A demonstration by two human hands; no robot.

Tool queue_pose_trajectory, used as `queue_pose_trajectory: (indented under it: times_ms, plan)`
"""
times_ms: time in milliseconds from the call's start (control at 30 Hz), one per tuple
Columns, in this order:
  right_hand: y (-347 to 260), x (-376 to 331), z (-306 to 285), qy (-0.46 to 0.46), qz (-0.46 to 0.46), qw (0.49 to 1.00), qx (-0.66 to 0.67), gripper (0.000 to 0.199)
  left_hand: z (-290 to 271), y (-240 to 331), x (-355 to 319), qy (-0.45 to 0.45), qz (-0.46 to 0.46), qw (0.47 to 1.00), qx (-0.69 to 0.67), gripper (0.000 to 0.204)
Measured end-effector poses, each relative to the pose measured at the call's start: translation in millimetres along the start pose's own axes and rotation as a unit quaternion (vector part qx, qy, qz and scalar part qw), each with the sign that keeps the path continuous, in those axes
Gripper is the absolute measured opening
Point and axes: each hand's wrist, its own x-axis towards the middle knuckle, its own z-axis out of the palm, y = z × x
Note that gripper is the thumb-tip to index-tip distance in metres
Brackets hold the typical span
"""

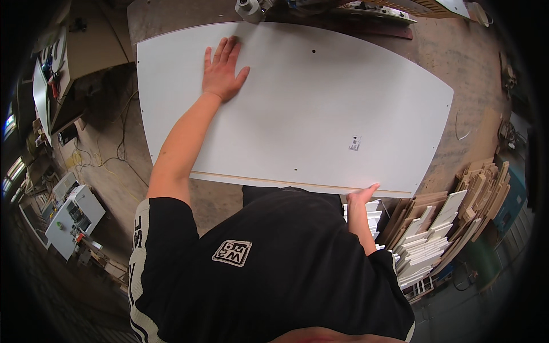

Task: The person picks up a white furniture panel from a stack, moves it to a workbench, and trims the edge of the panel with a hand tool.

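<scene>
White panel [320, 108] lies flat on the brown workbench [457, 57], near edge overhanging toward the person. Left hand [224, 71] is flat on the panel's far-left area, fingers spread, palm down, gripping nothing. Right hand [360, 196] hooks the panel's near edge, thumb on top; fingers underneath are hidden. Risks: single-edge grip plus overhang could let the panel tip or slide off; the machine head [250, 8] at the panel's far edge could catch it; the offcut stack [440, 234] below the near-right corner could get knocked.
</scene>
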Motion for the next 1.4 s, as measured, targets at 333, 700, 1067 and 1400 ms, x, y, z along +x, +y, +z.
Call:
queue_pose_trajectory:
  times_ms: [333, 700, 1067, 1400]
  plan:
    - [14, 23, -29, -0.058, 0.082, 0.994, 0.036, 0.072, -3, -7, 2, 0.010, 0.012, 1.000, -0.007, 0.071]
    - [24, 37, -54, -0.109, 0.106, 0.987, 0.060, 0.075, -6, -8, 2, 0.001, 0.020, 1.000, -0.010, 0.073]
    - [-73, 148, -119, 0.095, -0.044, 0.978, -0.179, 0.070, -6, -18, 1, 0.010, 0.029, 1.000, -0.008, 0.074]
    - [-176, 225, -136, 0.078, -0.250, 0.793, -0.550, 0.095, -2, -22, -1, -0.004, 0.019, 1.000, 0.015, 0.074]
